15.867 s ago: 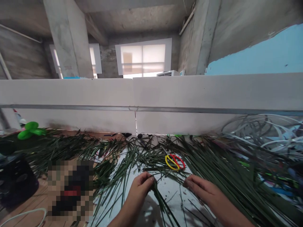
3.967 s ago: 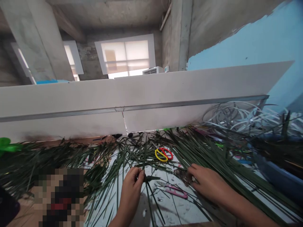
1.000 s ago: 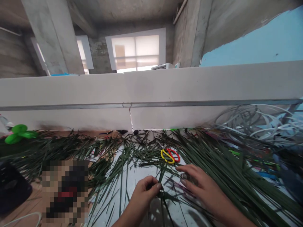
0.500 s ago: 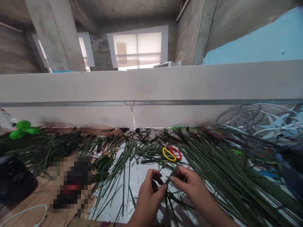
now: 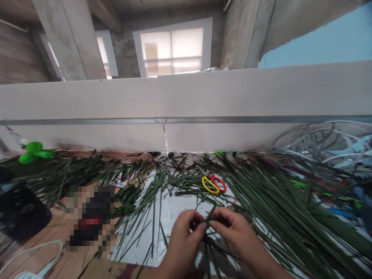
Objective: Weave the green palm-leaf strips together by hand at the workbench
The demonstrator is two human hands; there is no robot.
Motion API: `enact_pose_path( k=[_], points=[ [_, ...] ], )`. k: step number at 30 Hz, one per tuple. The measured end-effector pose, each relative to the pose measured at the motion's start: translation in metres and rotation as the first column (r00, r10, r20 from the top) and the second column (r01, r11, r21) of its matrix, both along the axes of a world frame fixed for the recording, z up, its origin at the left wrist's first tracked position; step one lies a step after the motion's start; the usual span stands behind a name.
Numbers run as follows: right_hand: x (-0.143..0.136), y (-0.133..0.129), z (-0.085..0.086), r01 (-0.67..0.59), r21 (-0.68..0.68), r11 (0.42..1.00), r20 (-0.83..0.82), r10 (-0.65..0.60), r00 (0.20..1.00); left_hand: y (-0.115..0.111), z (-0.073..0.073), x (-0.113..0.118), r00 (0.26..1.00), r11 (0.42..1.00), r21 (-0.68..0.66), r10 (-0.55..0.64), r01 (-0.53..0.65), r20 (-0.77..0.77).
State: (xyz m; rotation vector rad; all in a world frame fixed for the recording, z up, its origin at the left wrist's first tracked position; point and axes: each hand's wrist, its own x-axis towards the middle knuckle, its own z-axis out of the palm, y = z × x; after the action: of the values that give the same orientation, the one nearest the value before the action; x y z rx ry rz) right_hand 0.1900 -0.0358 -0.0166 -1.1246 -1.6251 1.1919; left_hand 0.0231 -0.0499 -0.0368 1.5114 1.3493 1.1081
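Gripping green leaf strips (image 5: 211, 212) between both hands, near the front of the counter (image 5: 171, 213). Left hand (image 5: 184, 242): closed to a narrow pinch, thumb against fingers, on the gathered part. Right hand (image 5: 245, 242): same narrow pinch, just beside, on the same strips. Hard to tell from here how tightly crossed or folded at the join; partly hidden by fingertips.

Main risk, as judged: slipping or loosening at the join, from easing either pinch too early or pulling unevenly. Next: splitting or creasing a strip, from bending thin leaf too sharply or tugging hard near the fold. Also possible: twisting the loose ends hanging below the hands, from turning the bunch without keeping those ends apart.

Watch for snagging on stray leaf pieces around the hands, or on the long leaves (image 5: 279, 201) beside the right forearm. Could drag neighbours along and jerk the bunch. Scissors (image 5: 214, 183) lying beyond the hands among loose cut leaves (image 5: 181, 182); easy to knock or poke a finger on, from reaching over blind. Best to keep both pinches firm, pull light and even.
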Motion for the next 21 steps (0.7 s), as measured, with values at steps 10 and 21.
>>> enact_pose_path(
  k=[10,21],
  points=[
    [-0.001,-0.003,-0.003,0.06,0.073,0.996,0.079,-0.066,0.995,-0.009,0.005,0.0,0.991,0.998,0.066,-0.003,0.012,-0.134],
    [0.03,0.015,0.019,0.011,0.204,0.979,0.304,-0.074,0.95,-0.001,0.002,-0.003,0.996,0.992,0.122,-0.028,0.038,-0.084]
  ],
)
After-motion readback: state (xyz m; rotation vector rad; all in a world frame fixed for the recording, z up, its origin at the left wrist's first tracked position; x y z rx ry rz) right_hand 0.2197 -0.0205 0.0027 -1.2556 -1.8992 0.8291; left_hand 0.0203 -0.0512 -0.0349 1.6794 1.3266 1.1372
